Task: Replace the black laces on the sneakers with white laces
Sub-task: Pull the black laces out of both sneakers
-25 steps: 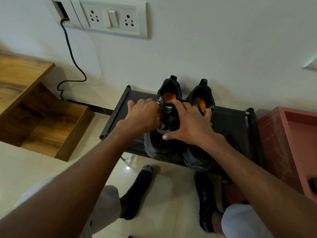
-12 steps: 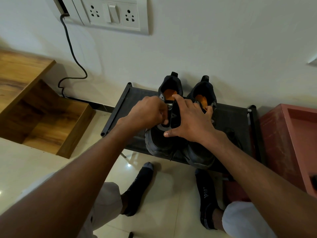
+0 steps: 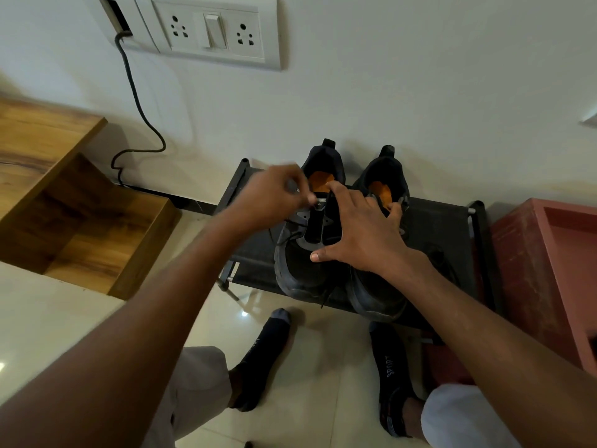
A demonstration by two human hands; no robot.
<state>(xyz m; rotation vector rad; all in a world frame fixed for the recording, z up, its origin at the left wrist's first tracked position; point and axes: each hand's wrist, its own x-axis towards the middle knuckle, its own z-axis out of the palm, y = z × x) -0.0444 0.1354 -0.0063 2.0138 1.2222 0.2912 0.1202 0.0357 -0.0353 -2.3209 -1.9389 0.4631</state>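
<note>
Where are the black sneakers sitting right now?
The black sneakers sit side by side on a low black rack against the wall, between a wooden shelf unit on the left and a red box on the right.

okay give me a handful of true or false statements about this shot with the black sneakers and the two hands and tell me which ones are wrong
1. Both black sneakers with orange insoles stand on the low black fabric rack. True; the left sneaker and right sneaker sit side by side.
2. The right hand lies spread over the sneakers. True.
3. The left hand rests flat on the floor. False; it is raised at the left sneaker's top eyelets, fingers curled, seemingly pinching a lace, though it is blurred.
4. White laces are threaded through both sneakers. False; no white lace shows, only a black lace end hanging at the front.
5. The white wall socket plate is above the rack. True.
</note>
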